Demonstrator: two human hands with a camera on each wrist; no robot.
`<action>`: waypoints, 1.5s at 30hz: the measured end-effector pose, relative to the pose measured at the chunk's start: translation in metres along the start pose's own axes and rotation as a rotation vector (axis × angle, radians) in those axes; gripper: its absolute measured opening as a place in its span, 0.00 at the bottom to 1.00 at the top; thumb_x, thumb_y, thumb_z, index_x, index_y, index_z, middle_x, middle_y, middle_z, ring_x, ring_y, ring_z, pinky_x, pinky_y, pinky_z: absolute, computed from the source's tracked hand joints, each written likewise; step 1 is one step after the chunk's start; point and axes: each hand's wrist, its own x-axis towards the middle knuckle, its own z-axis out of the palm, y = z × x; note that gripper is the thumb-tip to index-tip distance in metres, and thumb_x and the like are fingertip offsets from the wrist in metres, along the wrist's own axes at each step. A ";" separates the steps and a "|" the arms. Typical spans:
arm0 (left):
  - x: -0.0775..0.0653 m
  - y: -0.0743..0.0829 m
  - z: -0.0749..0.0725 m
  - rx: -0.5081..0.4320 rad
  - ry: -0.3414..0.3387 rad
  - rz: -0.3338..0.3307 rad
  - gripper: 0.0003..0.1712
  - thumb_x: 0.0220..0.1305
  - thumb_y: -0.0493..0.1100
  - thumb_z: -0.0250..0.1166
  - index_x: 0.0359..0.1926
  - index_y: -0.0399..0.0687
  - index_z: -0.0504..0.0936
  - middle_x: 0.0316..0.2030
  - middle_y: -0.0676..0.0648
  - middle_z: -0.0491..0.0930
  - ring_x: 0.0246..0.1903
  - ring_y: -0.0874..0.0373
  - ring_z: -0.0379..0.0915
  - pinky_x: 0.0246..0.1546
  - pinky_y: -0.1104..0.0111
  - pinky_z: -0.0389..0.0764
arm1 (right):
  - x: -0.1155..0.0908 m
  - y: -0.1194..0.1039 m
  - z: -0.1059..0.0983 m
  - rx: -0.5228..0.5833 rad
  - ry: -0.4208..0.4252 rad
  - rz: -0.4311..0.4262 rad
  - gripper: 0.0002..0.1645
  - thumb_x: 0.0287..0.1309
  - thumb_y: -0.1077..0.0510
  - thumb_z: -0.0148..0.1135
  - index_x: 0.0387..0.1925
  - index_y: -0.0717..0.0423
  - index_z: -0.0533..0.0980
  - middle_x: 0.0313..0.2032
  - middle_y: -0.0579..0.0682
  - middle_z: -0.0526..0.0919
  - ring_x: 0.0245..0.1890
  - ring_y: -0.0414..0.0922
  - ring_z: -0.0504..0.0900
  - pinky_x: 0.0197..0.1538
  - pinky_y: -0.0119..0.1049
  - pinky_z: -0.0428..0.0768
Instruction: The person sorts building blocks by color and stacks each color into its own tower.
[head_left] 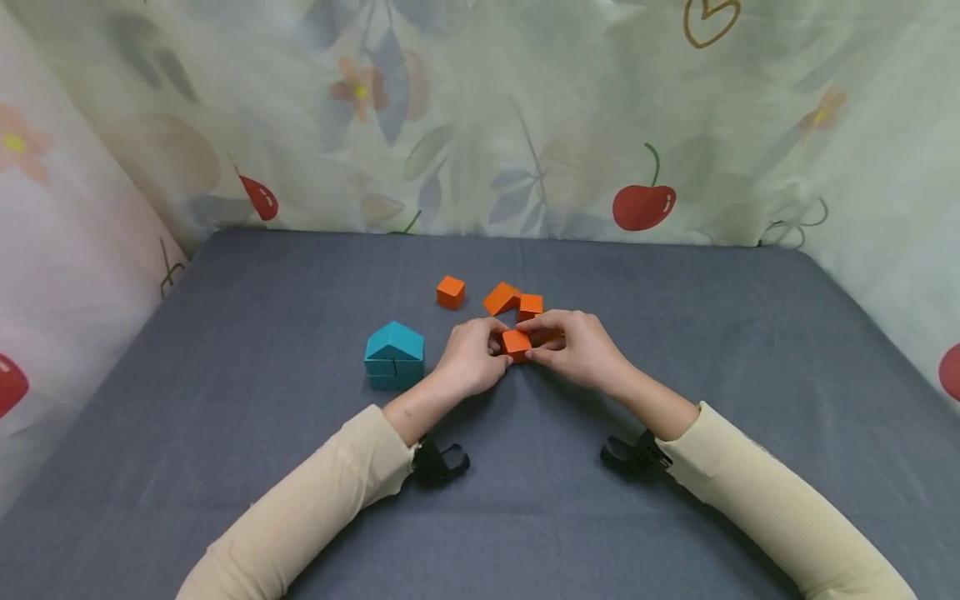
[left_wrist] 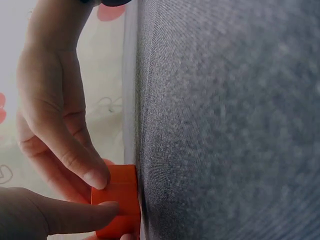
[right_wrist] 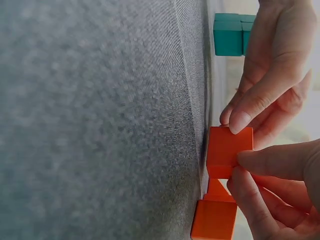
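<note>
Both hands meet at an orange block (head_left: 516,343) on the grey cloth. From the left side, my left hand (head_left: 474,357) pinches it with thumb and fingertips. My right hand (head_left: 583,348) grips the same block from the right, thumb at its near side. A flat square face of the orange block (right_wrist: 227,150) shows in the right wrist view, low against the cloth. Seen in the left wrist view, the orange surface (left_wrist: 122,175) carries seam lines, and fingers cover part of it. Just behind the right fingertips sits another orange block (head_left: 530,306).
An orange wedge block (head_left: 502,297) and an orange cube (head_left: 451,292) lie farther back. Left of the hands stands a teal block stack (head_left: 394,358) with a triangular top. A patterned curtain (head_left: 480,117) hangs behind the grey-covered table (head_left: 525,517).
</note>
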 end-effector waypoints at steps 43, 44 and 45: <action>-0.001 0.003 0.007 0.009 -0.133 0.099 0.18 0.60 0.37 0.68 0.52 0.40 0.80 0.45 0.43 0.81 0.43 0.52 0.76 0.49 0.62 0.80 | -0.023 0.009 -0.007 0.042 -0.015 0.061 0.21 0.55 0.65 0.67 0.51 0.65 0.78 0.46 0.61 0.82 0.42 0.52 0.86 0.44 0.39 0.86; -0.001 0.003 0.007 0.009 -0.134 0.098 0.18 0.59 0.37 0.68 0.51 0.40 0.80 0.45 0.43 0.81 0.43 0.52 0.75 0.49 0.62 0.80 | -0.023 0.009 -0.008 0.043 -0.012 0.058 0.21 0.55 0.65 0.68 0.51 0.64 0.78 0.46 0.61 0.83 0.42 0.52 0.86 0.44 0.39 0.86; -0.001 0.003 0.007 0.009 -0.136 0.097 0.18 0.60 0.37 0.68 0.51 0.40 0.80 0.45 0.43 0.81 0.43 0.52 0.75 0.50 0.62 0.80 | -0.023 0.009 -0.009 0.043 -0.006 0.054 0.21 0.55 0.64 0.68 0.51 0.63 0.79 0.46 0.60 0.83 0.42 0.51 0.86 0.44 0.39 0.86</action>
